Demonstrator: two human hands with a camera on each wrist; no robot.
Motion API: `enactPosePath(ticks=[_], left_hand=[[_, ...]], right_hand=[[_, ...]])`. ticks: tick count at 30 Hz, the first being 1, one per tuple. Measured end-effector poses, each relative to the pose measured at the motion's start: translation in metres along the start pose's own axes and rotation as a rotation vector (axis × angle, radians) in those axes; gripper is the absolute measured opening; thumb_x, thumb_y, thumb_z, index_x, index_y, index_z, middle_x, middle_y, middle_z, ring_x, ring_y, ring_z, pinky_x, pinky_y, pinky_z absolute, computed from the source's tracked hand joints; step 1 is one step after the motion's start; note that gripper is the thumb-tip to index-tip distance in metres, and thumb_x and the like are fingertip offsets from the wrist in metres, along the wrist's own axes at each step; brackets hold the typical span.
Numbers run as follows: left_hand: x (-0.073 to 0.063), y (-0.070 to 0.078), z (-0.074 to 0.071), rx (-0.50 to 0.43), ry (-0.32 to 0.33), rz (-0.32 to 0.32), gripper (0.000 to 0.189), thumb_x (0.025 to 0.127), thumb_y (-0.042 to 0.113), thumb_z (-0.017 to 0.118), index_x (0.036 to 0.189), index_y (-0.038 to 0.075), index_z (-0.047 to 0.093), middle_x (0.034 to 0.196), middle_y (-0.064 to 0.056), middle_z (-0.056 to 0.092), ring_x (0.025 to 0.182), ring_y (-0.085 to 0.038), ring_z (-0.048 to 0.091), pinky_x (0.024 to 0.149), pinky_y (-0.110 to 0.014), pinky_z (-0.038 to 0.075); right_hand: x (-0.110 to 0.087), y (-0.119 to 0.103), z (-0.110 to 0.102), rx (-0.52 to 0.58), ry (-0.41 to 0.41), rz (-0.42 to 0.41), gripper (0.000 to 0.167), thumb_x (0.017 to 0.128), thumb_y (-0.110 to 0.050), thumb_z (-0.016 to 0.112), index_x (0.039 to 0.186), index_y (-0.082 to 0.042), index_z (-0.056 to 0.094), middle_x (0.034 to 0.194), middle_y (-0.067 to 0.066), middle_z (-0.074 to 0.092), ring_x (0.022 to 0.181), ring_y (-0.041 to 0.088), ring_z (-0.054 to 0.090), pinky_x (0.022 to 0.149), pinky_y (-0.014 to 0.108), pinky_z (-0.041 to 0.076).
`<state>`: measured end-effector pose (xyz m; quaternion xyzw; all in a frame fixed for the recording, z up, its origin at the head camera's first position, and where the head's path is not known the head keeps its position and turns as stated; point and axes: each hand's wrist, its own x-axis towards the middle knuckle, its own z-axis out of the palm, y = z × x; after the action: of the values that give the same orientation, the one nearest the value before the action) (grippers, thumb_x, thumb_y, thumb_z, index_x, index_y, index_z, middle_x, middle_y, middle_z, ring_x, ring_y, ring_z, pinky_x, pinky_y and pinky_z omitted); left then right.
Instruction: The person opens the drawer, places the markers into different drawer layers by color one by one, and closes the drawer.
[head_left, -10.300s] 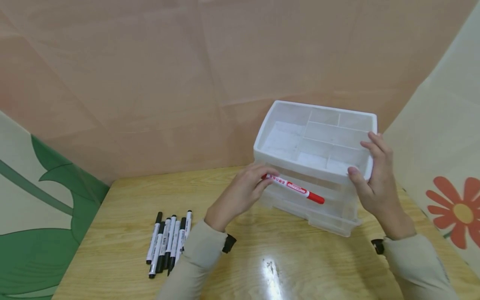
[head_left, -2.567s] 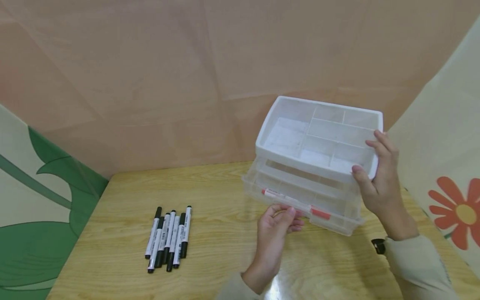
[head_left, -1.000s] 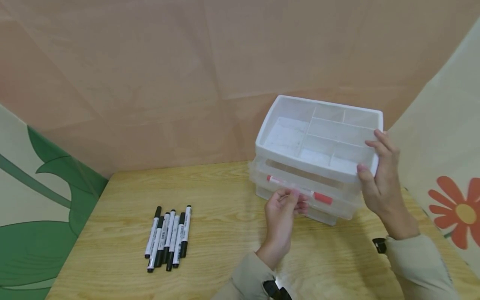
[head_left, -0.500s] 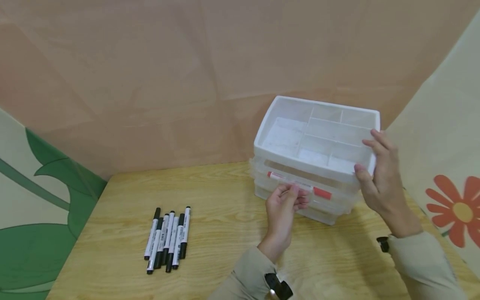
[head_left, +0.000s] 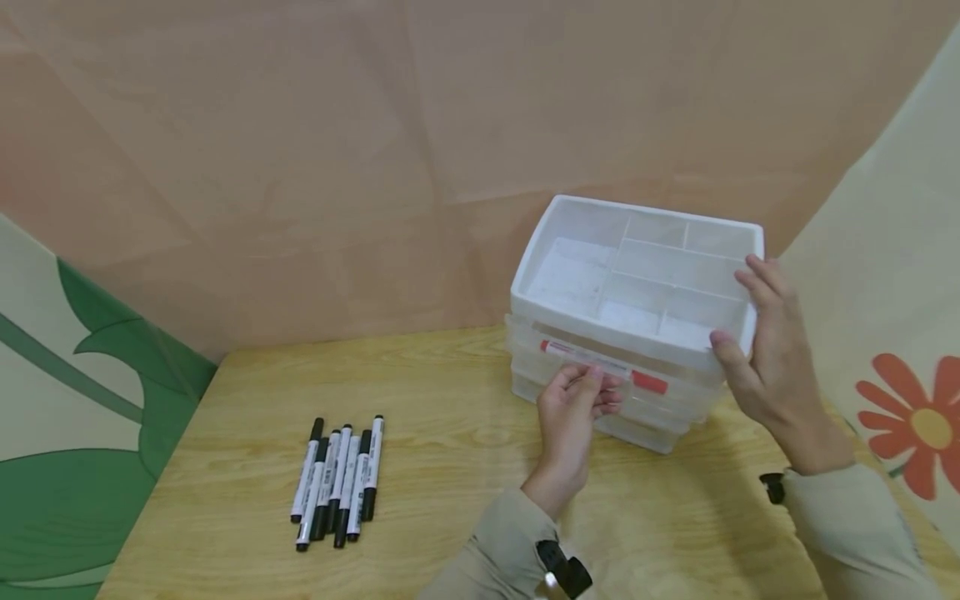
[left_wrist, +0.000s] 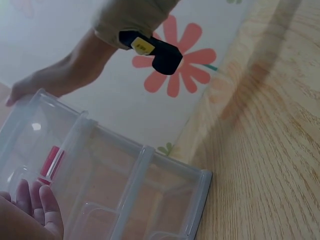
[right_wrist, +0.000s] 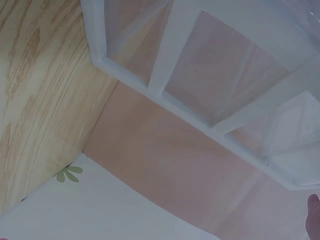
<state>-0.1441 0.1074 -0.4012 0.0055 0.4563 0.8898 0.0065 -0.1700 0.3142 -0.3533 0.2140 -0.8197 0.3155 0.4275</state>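
A clear plastic drawer organizer (head_left: 637,329) with a divided white top tray stands on the table. Through the front of its upper drawer (head_left: 525,337), a white marker with a red cap (head_left: 649,382) shows lying lengthwise; its red end (left_wrist: 50,162) also shows in the left wrist view. My left hand (head_left: 567,421) pinches the middle of that drawer's front edge, thumb on top and fingers curled beneath. With thumb and fingers over the rim, my right hand (head_left: 772,358) grips the organizer's right side. Only a fingertip of it shows in the right wrist view.
Several white markers with black caps (head_left: 341,483) lie side by side on the wooden table (head_left: 225,467), left of the organizer. A tan cloth (head_left: 337,167) hangs behind the table. Printed panels flank it, one with a red flower (head_left: 926,427).
The red marker has passed from my left hand into the upper drawer. My left hand has since pushed that drawer inward, almost flush with the frame. My right hand keeps its hold on the organizer.
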Motion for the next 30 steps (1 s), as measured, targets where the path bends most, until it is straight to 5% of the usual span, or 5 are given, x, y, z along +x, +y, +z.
enactPosePath(ticks=[10, 30], left_hand=[[0.006, -0.002, 0.004, 0.003, 0.007, -0.011, 0.017, 0.095, 0.009, 0.063, 0.102, -0.006, 0.061, 0.091, -0.023, 0.072, 0.067, -0.010, 0.065, 0.064, -0.021, 0.058], [0.014, -0.003, 0.010, 0.031, 0.022, -0.018, 0.016, 0.096, 0.010, 0.062, 0.103, -0.005, 0.063, 0.094, -0.026, 0.072, 0.064, -0.009, 0.064, 0.062, -0.021, 0.058]], right_hand=[[-0.002, 0.001, -0.001, 0.046, -0.016, 0.036, 0.069, 0.089, -0.037, 0.056, 0.135, 0.013, 0.043, 0.154, 0.028, 0.035, 0.148, 0.040, 0.023, 0.125, 0.049, 0.016], [-0.004, 0.002, 0.003, 0.104, -0.002, 0.061, 0.063, 0.087, -0.026, 0.055, 0.134, 0.014, 0.043, 0.153, 0.027, 0.033, 0.151, 0.038, 0.019, 0.125, 0.044, 0.012]])
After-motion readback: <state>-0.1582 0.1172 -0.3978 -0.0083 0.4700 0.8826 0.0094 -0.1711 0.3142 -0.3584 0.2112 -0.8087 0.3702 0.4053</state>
